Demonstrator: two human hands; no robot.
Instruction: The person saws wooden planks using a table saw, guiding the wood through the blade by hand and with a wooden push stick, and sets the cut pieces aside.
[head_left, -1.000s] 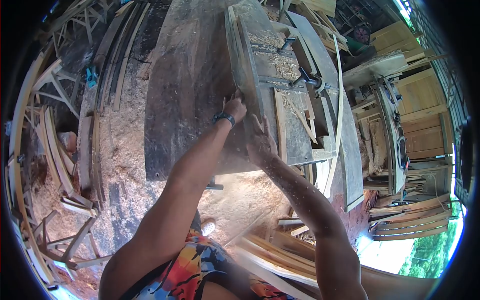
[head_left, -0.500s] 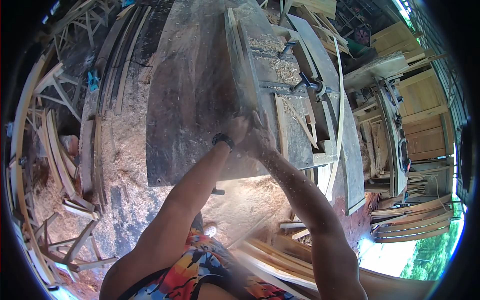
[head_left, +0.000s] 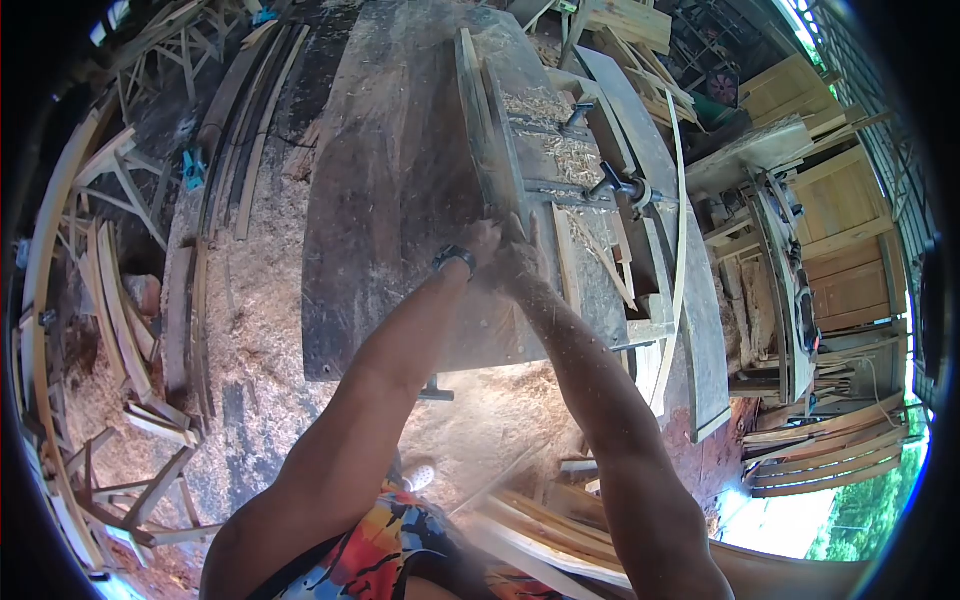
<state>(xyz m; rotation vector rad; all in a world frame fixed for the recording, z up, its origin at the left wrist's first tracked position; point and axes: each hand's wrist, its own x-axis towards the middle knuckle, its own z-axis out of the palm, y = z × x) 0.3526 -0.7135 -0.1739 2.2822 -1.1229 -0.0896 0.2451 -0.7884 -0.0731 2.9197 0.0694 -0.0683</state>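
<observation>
A long, narrow wooden strip point(head_left: 472, 85) stands along a raised straight fence point(head_left: 503, 150) on the worn machine table point(head_left: 360, 200). At the near end of the strip, my left hand point(head_left: 484, 240) is closed on it, fingers curled; a dark watch is on that wrist. My right hand point(head_left: 520, 262) lies close beside the left, at the near end of the fence. Dust and blur smear its fingers, so their exact hold does not show. Fine sawdust flies around both hands and forearms.
Two dark clamp handles point(head_left: 612, 182) sit right of the fence, among shavings and loose offcuts point(head_left: 604, 262). Sawdust covers the floor point(head_left: 255, 290). Long boards point(head_left: 550, 525) lie near my legs, and wooden frames point(head_left: 130, 185) stand at left. Another machine bench point(head_left: 785, 290) is at right.
The view has shifted slightly, so the table appears a little lower and to the right. Both hands stay together at the strip's near end; the right hand's fingers look less stretched out.
</observation>
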